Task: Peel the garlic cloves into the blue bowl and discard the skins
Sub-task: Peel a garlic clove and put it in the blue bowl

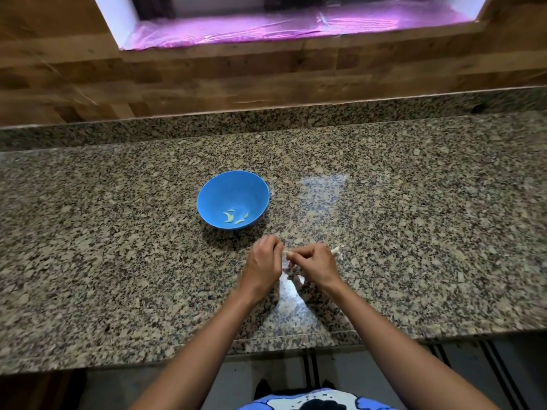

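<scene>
Grip: both hands are curled and meet low over the counter [118, 232]. The left hand [262, 263] and right hand [318, 266] pinch one small garlic clove [286, 253] between their fingertips.
Where the clove is: up in the fingers, just above the counter, near the blue bowl [225, 187] but not over it.
Step now: I think the skin is being pulled off this clove (it is tiny and mostly hidden, so I can't see how much skin is left).
Next move: the skin likely needs small, careful tugs to come all the way off. Then the bare clove has to go forward and a bit left to drop in the bowl. The skin should stay out.
Bowl: it sits upright on the counter, ahead of the left hand.
In the bowl: a few peeled cloves [228, 217], pale yellow and curved, lie at the bottom on the near side. I see no skins in there.
More to peel: one pale piece [335, 250] lies on the counter just beside the right hand. It looks like a clove with its skin on.
Skins: I can't pick out any loose skins for sure, and a place to throw them is not in view.
</scene>
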{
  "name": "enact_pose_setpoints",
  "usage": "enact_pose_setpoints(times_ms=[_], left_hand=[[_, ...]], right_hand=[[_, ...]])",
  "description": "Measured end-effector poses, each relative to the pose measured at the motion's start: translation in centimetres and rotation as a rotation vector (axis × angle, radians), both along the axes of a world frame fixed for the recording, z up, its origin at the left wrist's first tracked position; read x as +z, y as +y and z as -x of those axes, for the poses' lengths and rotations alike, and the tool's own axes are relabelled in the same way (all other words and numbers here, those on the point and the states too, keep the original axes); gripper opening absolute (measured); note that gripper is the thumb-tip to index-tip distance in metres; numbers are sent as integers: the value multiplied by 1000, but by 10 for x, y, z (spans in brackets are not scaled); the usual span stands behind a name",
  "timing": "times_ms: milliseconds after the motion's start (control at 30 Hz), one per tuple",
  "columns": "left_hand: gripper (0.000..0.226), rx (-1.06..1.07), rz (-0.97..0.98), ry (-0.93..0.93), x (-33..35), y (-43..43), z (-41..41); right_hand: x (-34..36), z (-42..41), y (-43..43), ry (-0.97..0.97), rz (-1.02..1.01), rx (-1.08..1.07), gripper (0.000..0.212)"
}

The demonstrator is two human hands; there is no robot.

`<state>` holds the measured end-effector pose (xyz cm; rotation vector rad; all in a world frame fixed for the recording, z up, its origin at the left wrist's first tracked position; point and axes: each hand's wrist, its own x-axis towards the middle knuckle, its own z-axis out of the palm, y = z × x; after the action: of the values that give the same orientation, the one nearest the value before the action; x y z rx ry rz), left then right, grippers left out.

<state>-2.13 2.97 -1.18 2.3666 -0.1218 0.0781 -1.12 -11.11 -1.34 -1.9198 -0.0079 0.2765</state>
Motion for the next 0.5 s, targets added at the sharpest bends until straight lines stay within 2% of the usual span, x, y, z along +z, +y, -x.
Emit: enact_pose_setpoints(times_ms=[133, 267, 300, 400, 500], left_hand=[[17, 77, 15, 85, -4, 9, -8], [32, 65, 89, 182, -18, 19, 6], [31, 56, 141, 179, -19, 20, 9], [10, 46, 319, 168, -15, 19, 12], [14, 30, 286, 163, -15, 16, 11]], right_hand=[[-6, 7, 3, 25, -31, 29, 10], [-8, 3, -1, 47, -16, 36, 11], [-8, 3, -2, 45, 10, 59, 12], [-10, 6, -4, 30, 96, 127, 17], [-9, 7, -4, 29, 185, 207, 21]])
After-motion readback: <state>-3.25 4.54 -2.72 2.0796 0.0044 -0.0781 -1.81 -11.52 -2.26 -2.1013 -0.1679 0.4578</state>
